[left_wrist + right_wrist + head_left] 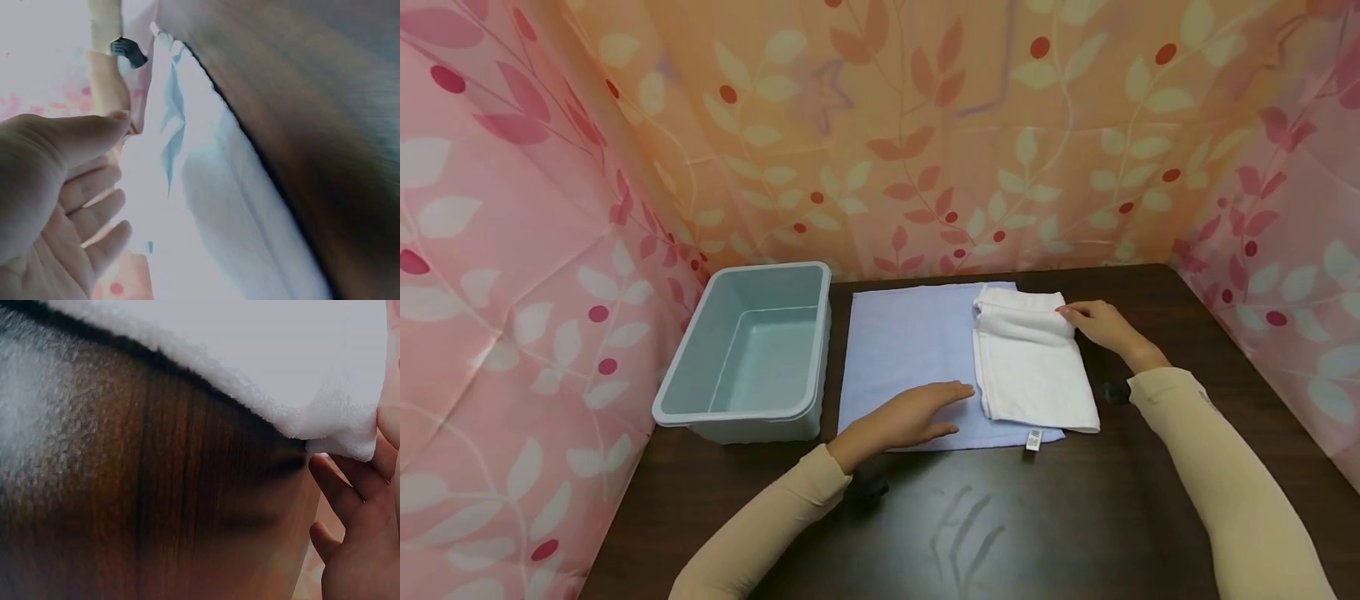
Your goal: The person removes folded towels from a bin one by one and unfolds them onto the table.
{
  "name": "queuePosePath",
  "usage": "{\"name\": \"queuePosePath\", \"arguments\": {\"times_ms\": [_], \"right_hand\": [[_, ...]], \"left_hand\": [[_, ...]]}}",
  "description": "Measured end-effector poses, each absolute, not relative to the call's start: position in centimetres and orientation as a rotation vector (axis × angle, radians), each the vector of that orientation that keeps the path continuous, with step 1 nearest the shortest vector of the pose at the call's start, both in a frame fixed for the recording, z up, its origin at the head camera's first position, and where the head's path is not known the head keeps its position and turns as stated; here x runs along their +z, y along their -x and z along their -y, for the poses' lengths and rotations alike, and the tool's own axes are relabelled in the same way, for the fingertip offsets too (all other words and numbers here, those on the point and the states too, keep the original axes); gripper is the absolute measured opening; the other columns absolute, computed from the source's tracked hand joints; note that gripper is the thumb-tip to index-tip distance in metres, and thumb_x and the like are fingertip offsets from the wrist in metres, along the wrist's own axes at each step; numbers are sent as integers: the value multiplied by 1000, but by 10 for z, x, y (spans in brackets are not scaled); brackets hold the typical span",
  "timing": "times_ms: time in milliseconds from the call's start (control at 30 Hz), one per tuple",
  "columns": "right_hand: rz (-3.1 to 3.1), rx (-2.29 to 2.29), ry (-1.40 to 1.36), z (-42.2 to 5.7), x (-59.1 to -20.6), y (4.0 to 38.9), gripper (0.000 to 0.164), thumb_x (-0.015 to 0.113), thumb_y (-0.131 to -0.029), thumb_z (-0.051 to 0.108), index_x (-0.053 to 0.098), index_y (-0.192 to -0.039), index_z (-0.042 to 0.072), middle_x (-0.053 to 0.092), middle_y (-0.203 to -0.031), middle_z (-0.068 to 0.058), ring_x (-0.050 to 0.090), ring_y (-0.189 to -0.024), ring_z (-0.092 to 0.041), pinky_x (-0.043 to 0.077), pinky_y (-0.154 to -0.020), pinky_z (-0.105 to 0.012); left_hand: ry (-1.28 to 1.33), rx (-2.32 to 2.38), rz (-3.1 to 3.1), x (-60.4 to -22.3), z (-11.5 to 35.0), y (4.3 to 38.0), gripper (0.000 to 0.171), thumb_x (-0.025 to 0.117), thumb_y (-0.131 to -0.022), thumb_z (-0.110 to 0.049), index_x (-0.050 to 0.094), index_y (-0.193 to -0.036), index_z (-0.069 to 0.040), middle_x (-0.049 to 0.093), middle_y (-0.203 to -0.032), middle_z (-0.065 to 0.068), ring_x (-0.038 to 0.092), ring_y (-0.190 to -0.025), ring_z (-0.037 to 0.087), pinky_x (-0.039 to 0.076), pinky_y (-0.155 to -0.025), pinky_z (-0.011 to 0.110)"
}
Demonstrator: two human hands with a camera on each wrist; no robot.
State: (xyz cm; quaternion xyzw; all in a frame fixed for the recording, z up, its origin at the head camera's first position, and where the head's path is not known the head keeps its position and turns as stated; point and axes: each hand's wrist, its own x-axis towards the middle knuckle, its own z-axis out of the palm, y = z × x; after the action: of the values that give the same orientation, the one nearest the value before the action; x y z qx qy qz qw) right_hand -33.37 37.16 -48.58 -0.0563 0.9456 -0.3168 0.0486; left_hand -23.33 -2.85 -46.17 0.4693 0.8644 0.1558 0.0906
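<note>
A white towel [1033, 371], with a fold across its far part, lies over the right side of a pale blue-violet towel [906, 342] spread on the table. At the white towel's far right corner, my right hand [1105, 325] pinches the edge between thumb and fingers. The right wrist view shows that white corner [350, 447] lifted between the fingers. My left hand [917, 412] is over the near part of the blue-violet towel, fingers extended towards the white towel's left edge. Nothing is in its grasp. A small white label [1033, 440] sticks out at the blue-violet towel's near edge.
To the left of the towels stands a grey-blue plastic basin [745, 350] with nothing in it. The dark wooden table [1075, 533] bears faint smears near its front. Floral curtains [910, 142] hang behind the table and along both sides.
</note>
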Motion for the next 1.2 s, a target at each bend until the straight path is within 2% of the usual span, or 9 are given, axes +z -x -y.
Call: {"name": "queuePosePath", "arguments": {"times_ms": [233, 433, 600, 900, 1033, 1200], "right_hand": [[-2901, -1041, 194, -371, -485, 335, 52, 42, -106, 37, 57, -135, -3, 55, -139, -31, 48, -131, -48, 38, -107, -64], [-2841, -1130, 173, -371, -484, 343, 49, 40, -107, 35, 60, -134, -1, 55, -141, -26, 43, -138, -44, 33, -113, -63], [-2798, -1046, 153, -370, -480, 351, 49, 38, -107, 35, 57, -136, 1, 50, -145, -28, 39, -140, -47, 30, -114, -64], [-2750, -971, 128, -369, -477, 355, 49, 39, -106, 39, 55, -140, 6, 43, -150, -29, 37, -141, -47, 27, -115, -66], [-2750, -971, 126, -370, -477, 352, 49, 38, -107, 37, 55, -140, 6, 43, -150, -28, 37, -141, -47, 27, -114, -66], [-2762, -960, 133, -370, -478, 352, 47, 40, -107, 35, 55, -140, 6, 43, -150, -28, 37, -141, -47, 28, -115, -65]], "left_hand": [[-1469, 498, -2519, -462, -11, 257, 58, 67, -94, -13, 47, -148, -16, 49, -153, -3, 43, -144, 10, 39, -115, 25], [-1408, 504, -2515, -471, -31, 275, 62, 51, -91, 8, 51, -146, -20, 52, -150, -4, 47, -140, 7, 43, -110, 22], [-1417, 487, -2515, -482, -41, 283, 58, 49, -93, 7, 53, -144, -19, 55, -148, -5, 47, -139, 6, 39, -114, 22], [-1501, 486, -2547, -493, -43, 287, 43, 64, -94, -8, 61, -136, -18, 61, -140, -5, 55, -133, 6, 43, -109, 20], [-1478, 577, -2518, -494, -43, 287, 34, 66, -96, -16, 67, -129, -20, 63, -136, -5, 56, -130, 4, 44, -106, 17], [-1483, 669, -2510, -493, -44, 287, 29, 64, -97, -17, 71, -124, -22, 66, -132, -3, 60, -126, 4, 47, -103, 17]]}}
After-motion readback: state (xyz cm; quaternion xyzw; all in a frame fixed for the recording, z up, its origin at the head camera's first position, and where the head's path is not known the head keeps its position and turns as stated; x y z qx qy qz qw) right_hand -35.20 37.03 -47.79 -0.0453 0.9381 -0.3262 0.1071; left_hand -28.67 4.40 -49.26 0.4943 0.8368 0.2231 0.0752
